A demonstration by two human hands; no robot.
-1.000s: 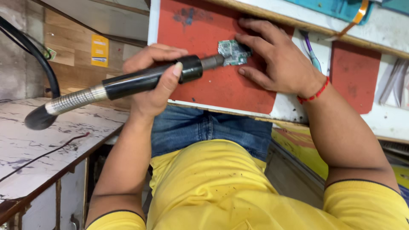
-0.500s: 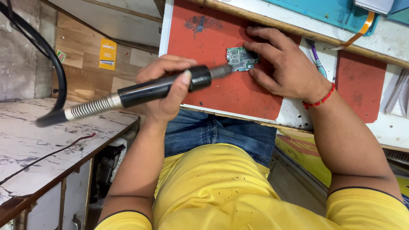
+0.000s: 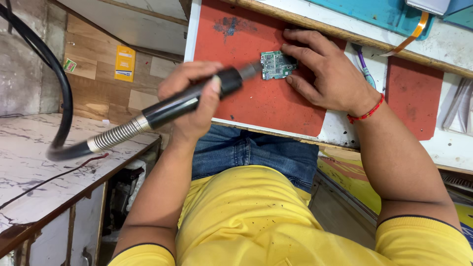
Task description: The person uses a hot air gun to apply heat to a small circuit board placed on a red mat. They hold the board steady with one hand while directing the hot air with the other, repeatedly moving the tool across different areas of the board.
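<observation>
Here, left hand (image 3: 194, 101) gripping handpiece (image 3: 189, 101), right hand (image 3: 327, 74) pinning board (image 3: 277, 64)

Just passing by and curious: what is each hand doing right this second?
Left hand: closed around the black handpiece tool.
Right hand: open, fingers pressing the small green circuit board onto the red mat.

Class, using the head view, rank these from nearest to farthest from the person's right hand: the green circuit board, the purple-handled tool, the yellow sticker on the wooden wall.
1. Green circuit board: under the right hand's fingertips.
2. Purple-handled tool: just behind the hand.
3. Yellow sticker: far across, on the wall.
</observation>
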